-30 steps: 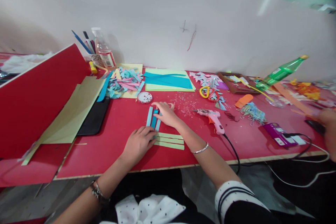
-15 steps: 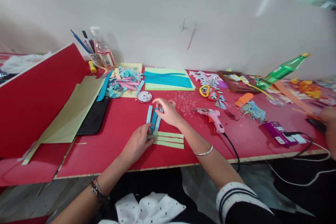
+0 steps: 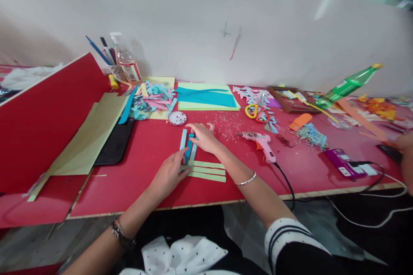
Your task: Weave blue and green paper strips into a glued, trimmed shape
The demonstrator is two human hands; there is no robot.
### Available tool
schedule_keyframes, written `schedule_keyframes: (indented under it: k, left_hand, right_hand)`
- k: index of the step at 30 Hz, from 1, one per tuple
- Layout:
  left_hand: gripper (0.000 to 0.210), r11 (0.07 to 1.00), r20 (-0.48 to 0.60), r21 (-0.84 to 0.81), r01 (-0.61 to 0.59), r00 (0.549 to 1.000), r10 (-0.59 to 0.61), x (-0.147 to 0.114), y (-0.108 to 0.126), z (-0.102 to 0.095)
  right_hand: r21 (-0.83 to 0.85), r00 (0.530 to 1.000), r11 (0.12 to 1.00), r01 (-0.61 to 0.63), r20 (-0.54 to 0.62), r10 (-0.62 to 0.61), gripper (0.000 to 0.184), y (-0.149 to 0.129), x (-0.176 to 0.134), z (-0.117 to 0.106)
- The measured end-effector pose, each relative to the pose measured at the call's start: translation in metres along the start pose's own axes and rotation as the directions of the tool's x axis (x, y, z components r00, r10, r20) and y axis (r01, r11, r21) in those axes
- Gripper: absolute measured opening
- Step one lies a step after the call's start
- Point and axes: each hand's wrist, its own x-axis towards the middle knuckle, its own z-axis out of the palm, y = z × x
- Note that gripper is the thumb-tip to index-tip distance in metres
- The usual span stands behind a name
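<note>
Strips of paper lie crossed on the red table in front of me: pale green strips (image 3: 209, 171) run sideways, while a light blue strip (image 3: 183, 138) and a darker blue strip (image 3: 189, 148) point away. My left hand (image 3: 169, 169) rests at the crossing, its thumb and fingers apart and touching the strips' left ends. Over the far ends of the blue strips is my right hand (image 3: 205, 138), thumb and forefinger spread, the thumb at the darker blue one. Another light blue strip (image 3: 193, 152) is partly covered by this hand.
A pink glue gun (image 3: 263, 144) with a black cord lies to the right, near scissors (image 3: 253, 111). Behind are a white lid (image 3: 177, 118), paper scraps (image 3: 155, 99) and paper sheets (image 3: 206, 99). A green bottle (image 3: 348, 88) leans at right; another person's hand (image 3: 406, 150) shows at the edge.
My right hand has shifted slightly down, and its thumb is closer to the darker blue strip. My left hand stays almost still on the strips.
</note>
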Motion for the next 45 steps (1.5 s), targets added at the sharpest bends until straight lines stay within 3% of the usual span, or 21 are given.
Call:
schedule_keyframes:
  k: [11, 23, 27, 29, 35, 39, 43, 45]
  left_hand:
    - [0.052, 1.000, 0.000, -0.008, 0.024, 1.000, -0.024, 0.000, -0.001, 0.002]
    - [0.061, 0.999, 0.006, -0.024, 0.049, 0.999, -0.049, 0.000, -0.002, 0.003]
    - [0.063, 0.997, 0.009, -0.033, 0.065, 0.998, -0.065, 0.000, -0.002, 0.003]
    - [0.063, 0.997, 0.008, -0.036, 0.066, 0.998, -0.066, 0.000, -0.001, 0.003]
    - [0.051, 0.993, -0.004, -0.078, 0.085, 0.996, -0.086, -0.002, 0.000, 0.002]
    - [0.029, 0.992, 0.009, -0.112, 0.064, 0.998, -0.064, -0.001, -0.001, 0.002]
    - [0.005, 0.989, 0.012, -0.147, 0.031, 1.000, -0.029, 0.001, -0.001, -0.001]
    - [0.004, 0.987, 0.020, -0.159, 0.025, 1.000, -0.023, 0.002, 0.002, -0.004]
  right_hand:
    - [0.238, 0.998, 0.969, -0.059, 0.031, 0.053, 0.040, -0.002, 0.004, -0.002]
    - [0.186, 0.998, 0.982, 0.023, -0.059, -0.012, 0.008, 0.000, -0.004, -0.011]
    - [0.132, 0.994, 0.989, 0.063, -0.092, -0.051, 0.010, -0.003, -0.011, -0.022]
    - [0.215, 0.994, 0.973, 0.088, -0.083, -0.071, 0.011, -0.008, -0.016, -0.028]
    - [0.620, 0.978, 0.771, 0.148, 0.023, -0.206, 0.013, -0.028, -0.033, -0.047]
    - [0.776, 0.905, 0.626, 0.077, 0.209, -0.370, 0.011, -0.037, -0.043, -0.053]
    - [0.773, 0.864, 0.634, 0.033, 0.297, -0.407, 0.011, -0.044, -0.053, -0.055]
    - [0.778, 0.841, 0.627, 0.033, 0.317, -0.438, 0.012, -0.047, -0.058, -0.058]
